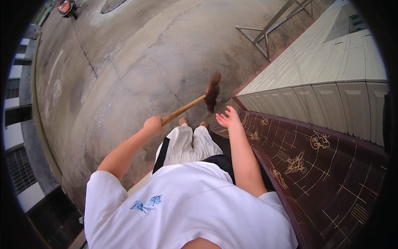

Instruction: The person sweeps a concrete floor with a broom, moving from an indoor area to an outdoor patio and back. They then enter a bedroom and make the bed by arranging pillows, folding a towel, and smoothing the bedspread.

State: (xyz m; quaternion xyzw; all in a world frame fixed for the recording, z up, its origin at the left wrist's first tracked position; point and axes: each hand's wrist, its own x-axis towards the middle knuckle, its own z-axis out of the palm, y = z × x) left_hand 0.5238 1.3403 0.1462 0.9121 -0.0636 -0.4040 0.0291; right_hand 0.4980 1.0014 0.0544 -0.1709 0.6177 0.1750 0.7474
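My left hand [153,123] is closed around the wooden handle of a broom [185,107]. The handle runs up and to the right to a brown bristle head [213,91] that rests on the cracked concrete ground [137,62]. My right hand [228,118] is held out with the palm up and the fingers spread, holding nothing. It hovers beside a dark red door [315,162] with gold patterns. My two bare feet [192,122] stand just below the bristles.
A wall of cream tiles [327,70] runs along the right, above the door. A metal frame [265,35] stands on the concrete at the top right. A red scooter [66,7] is parked at the far top left. Buildings line the left edge.
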